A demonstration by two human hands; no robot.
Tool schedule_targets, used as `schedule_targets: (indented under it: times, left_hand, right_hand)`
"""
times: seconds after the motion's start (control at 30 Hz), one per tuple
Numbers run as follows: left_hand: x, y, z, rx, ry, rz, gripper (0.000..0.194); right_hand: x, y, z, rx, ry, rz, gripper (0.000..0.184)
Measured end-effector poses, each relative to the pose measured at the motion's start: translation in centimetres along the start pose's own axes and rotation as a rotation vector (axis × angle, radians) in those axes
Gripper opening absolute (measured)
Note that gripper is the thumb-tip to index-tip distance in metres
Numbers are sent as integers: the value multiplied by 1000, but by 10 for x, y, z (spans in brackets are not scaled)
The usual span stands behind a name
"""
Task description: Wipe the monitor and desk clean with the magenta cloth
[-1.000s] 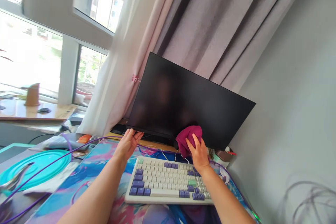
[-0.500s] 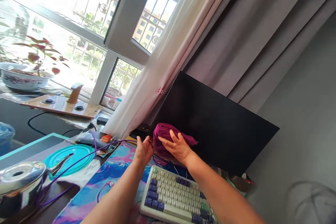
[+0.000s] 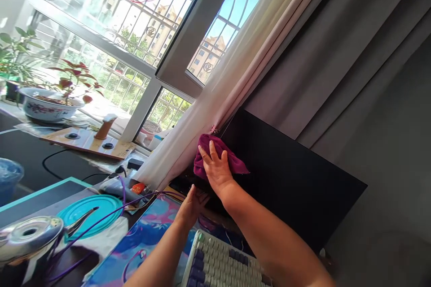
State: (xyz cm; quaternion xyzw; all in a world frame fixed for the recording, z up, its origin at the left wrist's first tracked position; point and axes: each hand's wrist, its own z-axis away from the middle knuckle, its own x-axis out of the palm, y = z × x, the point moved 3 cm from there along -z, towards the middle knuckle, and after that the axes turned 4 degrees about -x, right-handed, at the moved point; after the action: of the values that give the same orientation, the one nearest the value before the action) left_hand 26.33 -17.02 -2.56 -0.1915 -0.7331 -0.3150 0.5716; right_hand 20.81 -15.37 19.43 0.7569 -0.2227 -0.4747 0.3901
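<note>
Two hands meet the dark flat monitor screen (image 3: 286,175): the right hand (image 3: 215,168), fingers spread, presses a crumpled magenta cloth (image 3: 232,161) flat against its upper-left corner; the left hand (image 3: 191,204) grips the lower edge directly beneath.

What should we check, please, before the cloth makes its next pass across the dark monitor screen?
1. Cloth under the palm: ok. The right hand presses the magenta cloth flat on the monitor, near its upper left corner.
2. Monitor steadied: ok. The left hand holds its lower left edge.
3. Curtain clear of the cloth: not ok. The white curtain hangs right beside it.
4. Keyboard out of the way: ok. The keyboard lies below the screen, beneath the forearms.
5. Purple cable clear of the hands: cannot tell. The purple cable runs toward the left hand.
</note>
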Motion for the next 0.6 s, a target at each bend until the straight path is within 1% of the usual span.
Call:
schedule_targets:
  times: [0.07, 0.13, 0.23, 0.3, 0.37, 0.47, 0.53, 0.6]
  left_hand:
    - [3, 0, 2, 39, 67, 11, 13]
    - [6, -1, 4, 67, 83, -2, 3]
    - [7, -1, 6, 85, 106, -37, 11]
    - [6, -1, 6, 86, 115, -53, 13]
    - [5, 0, 6, 89, 114, -52, 15]
    - [4, 1, 5, 104, 100, -43, 20]
    - [4, 2, 5, 116, 85, -35, 23]
    - [4, 2, 5, 104, 79, -28, 26]
  right_hand:
    - [-22, 18, -13, 64, -17, 29, 73]
    - [-44, 39, -24, 130, -23, 57, 75]
    - [-74, 75, -35, 232, -9, 98, 77]
    - [-89, 101, -39, 300, 30, 107, 76]
    - [-99, 128, -41, 394, 101, 63, 72]
    - [-102, 162, -43, 532, 209, -155, 66]
    - [-102, 176, -46, 550, 275, -327, 65]
    - [-107, 183, -47, 542, 284, -408, 69]
